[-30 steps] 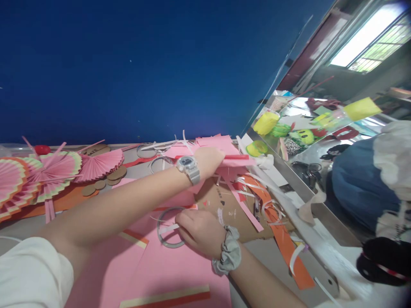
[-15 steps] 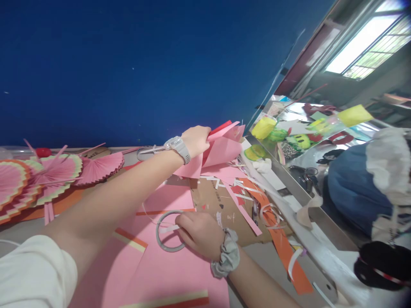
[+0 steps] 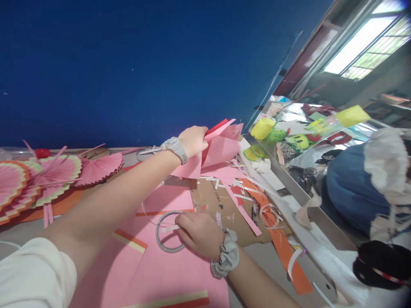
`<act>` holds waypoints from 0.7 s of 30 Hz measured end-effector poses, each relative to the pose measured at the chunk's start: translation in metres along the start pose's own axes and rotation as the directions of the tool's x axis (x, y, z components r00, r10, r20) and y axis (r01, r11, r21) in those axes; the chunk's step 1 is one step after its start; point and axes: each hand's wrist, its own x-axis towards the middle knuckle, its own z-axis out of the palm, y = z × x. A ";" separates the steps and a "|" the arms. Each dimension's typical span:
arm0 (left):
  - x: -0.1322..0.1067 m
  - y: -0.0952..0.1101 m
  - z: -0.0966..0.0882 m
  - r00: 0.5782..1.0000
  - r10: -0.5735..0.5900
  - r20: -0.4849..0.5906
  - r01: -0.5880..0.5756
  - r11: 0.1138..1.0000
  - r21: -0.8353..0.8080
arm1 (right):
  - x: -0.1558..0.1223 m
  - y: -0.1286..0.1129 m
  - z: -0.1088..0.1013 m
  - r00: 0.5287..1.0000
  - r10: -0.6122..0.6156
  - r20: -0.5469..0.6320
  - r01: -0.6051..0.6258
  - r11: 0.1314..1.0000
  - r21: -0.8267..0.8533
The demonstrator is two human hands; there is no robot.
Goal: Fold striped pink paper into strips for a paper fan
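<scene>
My left hand point(image 3: 193, 142), a grey watch on its wrist, reaches to the far side of the table. Its fingers are closed on crumpled pink paper point(image 3: 221, 150), with a red strip point(image 3: 218, 126) at the top; the fingertips are partly hidden. Closer to me, my right hand point(image 3: 201, 233) wears a grey scrunchie and is closed at the edge of a roll of tape point(image 3: 158, 235). A short white strip of it shows between the ring and my fingers. Below the roll lie pink paper sheets point(image 3: 173, 278) with orange and cream edge strips.
Folded pink paper fans point(image 3: 99, 169) line the left back, before a blue panel point(image 3: 135, 64). Brown cardboard point(image 3: 208, 196) lies in the middle, with white scraps and an orange strip point(image 3: 279, 239). At right are a metal-edged ledge, scissors point(image 3: 308, 173) and a blue bag point(image 3: 349, 184).
My left hand has shifted slightly to the left, and the pink paper with the red strip has moved a little with it. My right hand and the tape roll have stayed nearly still.
</scene>
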 end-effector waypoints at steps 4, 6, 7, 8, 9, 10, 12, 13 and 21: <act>-0.005 0.011 0.001 0.999 0.025 0.020 -0.025 1.000 0.003 | 0.000 0.000 0.000 1.000 0.006 0.005 -0.006 1.000 -0.006; -0.007 0.018 0.003 0.999 0.035 0.029 -0.035 0.999 0.008 | 0.000 0.000 0.001 1.000 0.015 0.011 -0.015 1.000 -0.013; -0.007 0.021 0.005 0.999 0.038 0.031 -0.039 0.999 0.011 | 0.001 -0.001 0.001 1.000 0.022 0.015 -0.022 1.000 -0.016; -0.008 0.024 0.006 0.999 0.040 0.032 -0.041 0.999 0.013 | 0.001 -0.001 0.001 0.999 0.031 0.021 -0.031 0.999 -0.021; -0.008 0.026 0.007 0.999 0.040 0.032 -0.041 0.999 0.016 | 0.002 -0.002 0.001 0.999 0.043 0.026 -0.043 0.999 -0.026; -0.008 0.028 0.007 0.999 0.036 0.032 -0.037 0.999 0.019 | 0.002 -0.002 0.000 0.998 0.060 0.031 -0.059 0.998 -0.033; -0.008 0.029 0.007 0.999 0.022 0.030 -0.023 0.999 0.024 | 0.001 0.000 -0.007 0.992 0.120 0.034 -0.118 0.991 -0.059; -0.008 0.028 0.006 1.000 0.013 0.028 -0.014 1.000 0.025 | -0.002 0.004 -0.013 0.986 0.163 0.031 -0.160 0.984 -0.078; -0.007 0.015 0.005 1.000 -0.028 0.012 0.028 0.999 0.027 | -0.047 0.106 -0.108 0.875 0.482 -0.044 -0.472 0.830 -0.297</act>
